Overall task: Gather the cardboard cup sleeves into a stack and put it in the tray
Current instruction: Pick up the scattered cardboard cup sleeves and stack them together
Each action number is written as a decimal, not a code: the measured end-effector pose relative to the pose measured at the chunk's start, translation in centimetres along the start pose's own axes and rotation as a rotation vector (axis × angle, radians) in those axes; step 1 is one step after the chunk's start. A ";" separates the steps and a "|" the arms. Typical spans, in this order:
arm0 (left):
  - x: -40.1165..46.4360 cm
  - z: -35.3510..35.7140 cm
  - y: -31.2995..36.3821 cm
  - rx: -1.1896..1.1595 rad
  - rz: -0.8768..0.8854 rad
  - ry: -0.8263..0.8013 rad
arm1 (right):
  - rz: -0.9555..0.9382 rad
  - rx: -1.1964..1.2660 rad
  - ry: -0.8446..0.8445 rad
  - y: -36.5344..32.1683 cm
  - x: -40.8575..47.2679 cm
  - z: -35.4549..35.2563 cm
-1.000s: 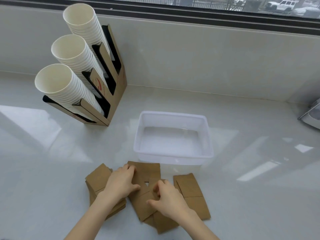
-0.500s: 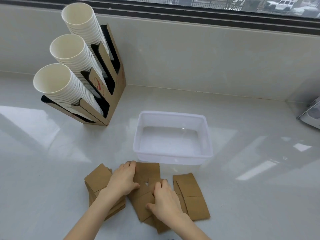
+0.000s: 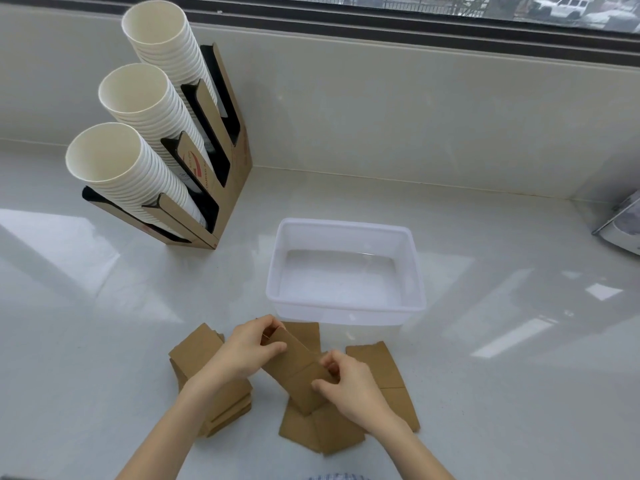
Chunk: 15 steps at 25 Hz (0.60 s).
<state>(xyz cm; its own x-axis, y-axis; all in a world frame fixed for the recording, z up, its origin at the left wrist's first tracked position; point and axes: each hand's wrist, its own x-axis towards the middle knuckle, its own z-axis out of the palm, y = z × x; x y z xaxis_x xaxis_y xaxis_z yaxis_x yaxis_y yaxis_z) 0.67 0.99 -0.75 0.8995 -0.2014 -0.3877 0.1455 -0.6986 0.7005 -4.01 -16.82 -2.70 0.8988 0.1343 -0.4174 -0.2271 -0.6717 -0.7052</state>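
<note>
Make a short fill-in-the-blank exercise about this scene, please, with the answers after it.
1. The clear plastic tray holds ____ sleeves.
2. Both hands, left hand and right hand, grip one brown cardboard sleeve lifted ____ the counter.
3. The cardboard holder carries ____ stacks of white paper cups.

Answers: no; off; three

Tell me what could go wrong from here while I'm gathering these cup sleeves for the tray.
1. Both hands, the left hand and right hand, pinch only the ends of the lifted sleeve, so it could bend or slip.
2. The stack on the left looks uneven with gaps between layers; it may fan apart when picked up.
3. The loose sleeves lie close against the tray, so a careless sweep could nudge it.
</note>
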 end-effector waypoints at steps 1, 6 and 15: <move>-0.2 -0.2 -0.1 -0.032 -0.005 0.017 | 0.009 0.089 0.005 0.1 0.0 -0.4; -1.1 -0.7 -0.7 -0.171 -0.035 0.047 | 0.048 0.361 0.056 1.2 0.4 -1.7; -1.8 -1.1 -0.9 -0.273 -0.081 0.158 | 0.069 0.497 0.051 0.9 0.0 -1.7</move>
<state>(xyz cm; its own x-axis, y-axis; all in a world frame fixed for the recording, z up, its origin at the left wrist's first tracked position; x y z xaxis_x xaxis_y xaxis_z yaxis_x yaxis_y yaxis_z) -0.63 2.69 -0.04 0.9303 -0.0287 -0.3656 0.3048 -0.4941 0.8142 -3.57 -18.70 -2.39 0.8897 0.0582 -0.4527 -0.4264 -0.2481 -0.8698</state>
